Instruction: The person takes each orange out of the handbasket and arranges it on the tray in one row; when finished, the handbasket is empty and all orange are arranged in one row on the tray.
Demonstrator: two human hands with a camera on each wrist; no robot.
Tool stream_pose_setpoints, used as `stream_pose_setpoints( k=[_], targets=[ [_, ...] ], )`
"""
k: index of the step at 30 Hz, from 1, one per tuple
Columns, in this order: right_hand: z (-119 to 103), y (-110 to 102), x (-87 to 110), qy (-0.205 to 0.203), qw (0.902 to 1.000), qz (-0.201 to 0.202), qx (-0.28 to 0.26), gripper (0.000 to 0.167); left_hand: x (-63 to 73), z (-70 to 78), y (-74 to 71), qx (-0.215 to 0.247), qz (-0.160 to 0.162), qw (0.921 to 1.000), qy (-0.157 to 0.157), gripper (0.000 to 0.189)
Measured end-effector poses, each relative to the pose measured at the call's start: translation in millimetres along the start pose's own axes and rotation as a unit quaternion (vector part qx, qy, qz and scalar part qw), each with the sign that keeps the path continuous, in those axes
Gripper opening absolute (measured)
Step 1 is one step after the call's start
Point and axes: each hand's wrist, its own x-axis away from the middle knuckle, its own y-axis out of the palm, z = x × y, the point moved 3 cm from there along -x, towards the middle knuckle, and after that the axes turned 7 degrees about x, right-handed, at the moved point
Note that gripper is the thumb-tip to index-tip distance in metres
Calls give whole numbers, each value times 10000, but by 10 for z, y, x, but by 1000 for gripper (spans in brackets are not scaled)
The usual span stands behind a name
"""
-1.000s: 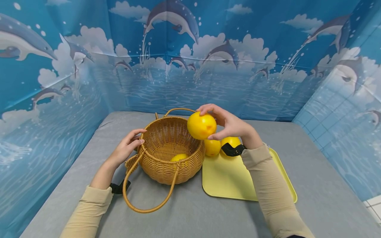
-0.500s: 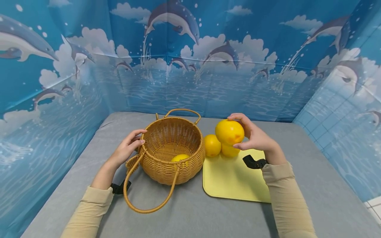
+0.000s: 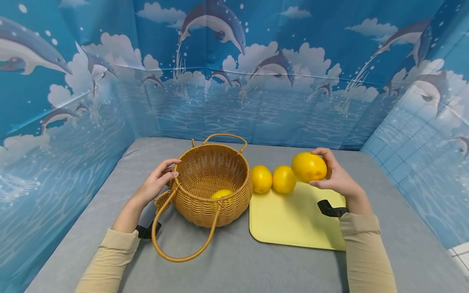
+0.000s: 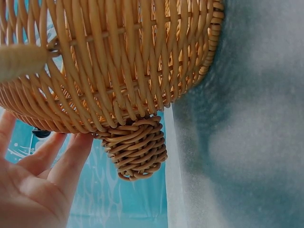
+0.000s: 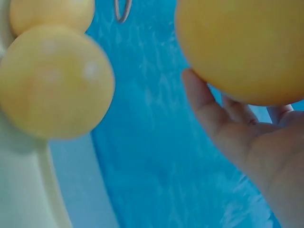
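In the head view my right hand (image 3: 337, 175) grips a yellow lemon (image 3: 309, 167) between thumb and fingers, over the back right part of the yellow tray (image 3: 286, 228). The right wrist view has this lemon (image 5: 247, 47) large at top right, with fingers along its underside. My left hand (image 3: 154, 183) holds the left rim of the brown wicker basket (image 3: 209, 211) with thumb and fingertips. Its fingers (image 4: 71, 161) reach the basket's woven wall in the left wrist view. Another lemon (image 3: 222, 194) lies inside the basket, partly hidden by the front rim.
Two more lemons, one (image 3: 261, 179) close to the basket and one (image 3: 284, 179) beside it, sit at the tray's back left. One basket handle (image 3: 183, 258) lies forward on the grey cloth (image 3: 234, 268); the other stands up behind. A blue dolphin-print curtain (image 3: 234, 110) encloses the back and sides.
My right hand has carried the lemon from the basket's right rim rightward, over the other two lemons, to the tray's right side. The left hand and basket stay in place.
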Motion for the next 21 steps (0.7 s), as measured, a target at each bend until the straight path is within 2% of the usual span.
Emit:
stream_pose_setpoints(
  k=[4, 10, 17, 21],
  targets=[
    [101, -57, 75, 387, 9988, 279, 110, 74, -3, 1, 1, 4, -3, 10000, 8, 43],
    [248, -104, 152, 880, 9939, 446, 489, 73, -15, 0, 17, -41, -48, 10000, 22, 42],
    [435, -156, 201, 1605, 9754, 500, 1423, 84, -7, 5, 15, -18, -5, 10000, 2, 43],
    [506, -158, 218, 1689, 9775, 485, 1163, 81, 2, 10, 13, -12, 10, 10000, -1, 43]
  ],
)
